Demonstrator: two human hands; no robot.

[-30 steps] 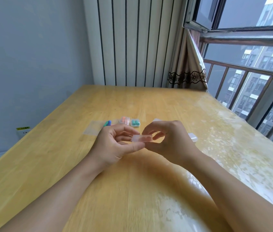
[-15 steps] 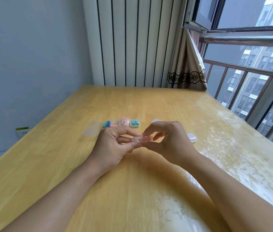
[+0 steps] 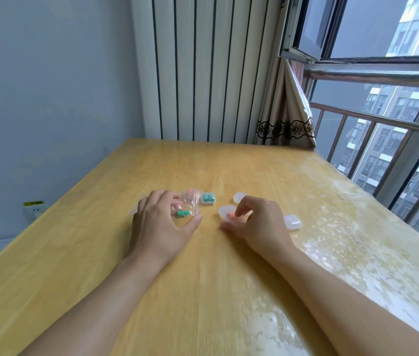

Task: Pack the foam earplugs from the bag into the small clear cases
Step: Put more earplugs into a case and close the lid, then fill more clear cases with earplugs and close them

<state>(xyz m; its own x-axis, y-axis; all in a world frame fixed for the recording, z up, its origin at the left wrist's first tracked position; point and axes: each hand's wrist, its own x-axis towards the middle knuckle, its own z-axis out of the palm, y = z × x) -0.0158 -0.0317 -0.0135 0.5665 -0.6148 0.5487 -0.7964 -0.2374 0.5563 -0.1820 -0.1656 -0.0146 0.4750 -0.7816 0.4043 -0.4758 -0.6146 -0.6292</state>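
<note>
Hands (image 3: pixel 161 224) (image 3: pixel 259 222) low, green earplug (image 3: pixel 183 214) lying crosswise

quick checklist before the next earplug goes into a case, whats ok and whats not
1. Open case flat on the table: ok.
2. Orange earplug in that case, right hand fingers on it: ok.
3. Case lid shut: not ok.
4. Left hand at the bag: ok.
5. Green earplug gripped: cannot tell.
6. Spare case near the right hand: ok.
</note>
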